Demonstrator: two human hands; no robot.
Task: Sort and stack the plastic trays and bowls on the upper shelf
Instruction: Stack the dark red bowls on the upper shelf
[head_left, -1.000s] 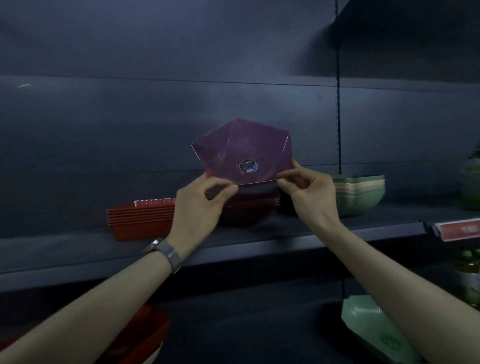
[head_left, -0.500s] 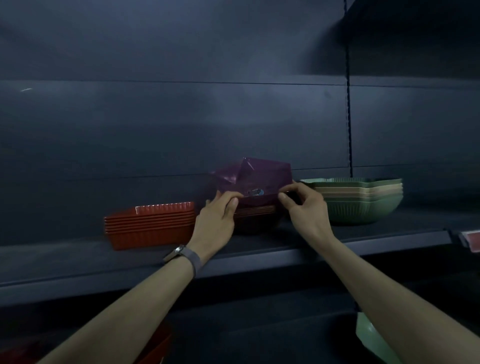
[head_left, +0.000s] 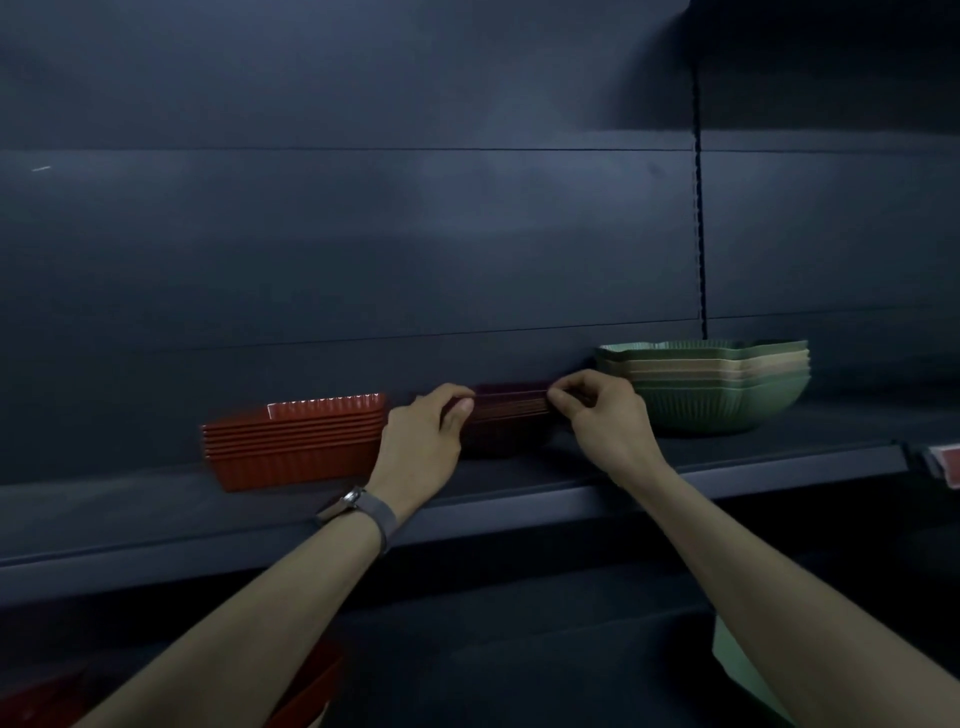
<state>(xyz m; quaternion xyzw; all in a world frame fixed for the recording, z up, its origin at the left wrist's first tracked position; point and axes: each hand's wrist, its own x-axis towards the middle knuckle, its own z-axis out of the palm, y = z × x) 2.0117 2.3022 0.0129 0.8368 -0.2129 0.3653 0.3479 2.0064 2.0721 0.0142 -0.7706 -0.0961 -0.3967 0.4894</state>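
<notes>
A stack of dark purple bowls (head_left: 506, 421) stands in the middle of the upper shelf (head_left: 519, 499). The top purple bowl lies flat on that stack. My left hand (head_left: 423, 447) pinches its left rim and my right hand (head_left: 605, 421) pinches its right rim. To the left sits a stack of red ribbed trays (head_left: 296, 447). On the right stands a stack of green and beige ribbed bowls (head_left: 711, 384).
Below the shelf, a red tray (head_left: 306, 691) shows at the bottom left and a green bowl (head_left: 737, 665) at the bottom right, both partly hidden by my arms. A red price tag (head_left: 943, 462) hangs at the shelf's right edge. Dark panels back the shelf.
The purple bowl was held upright, tilted toward me; both hands have lowered and laid it flat onto the purple stack. The view has shifted left and down.
</notes>
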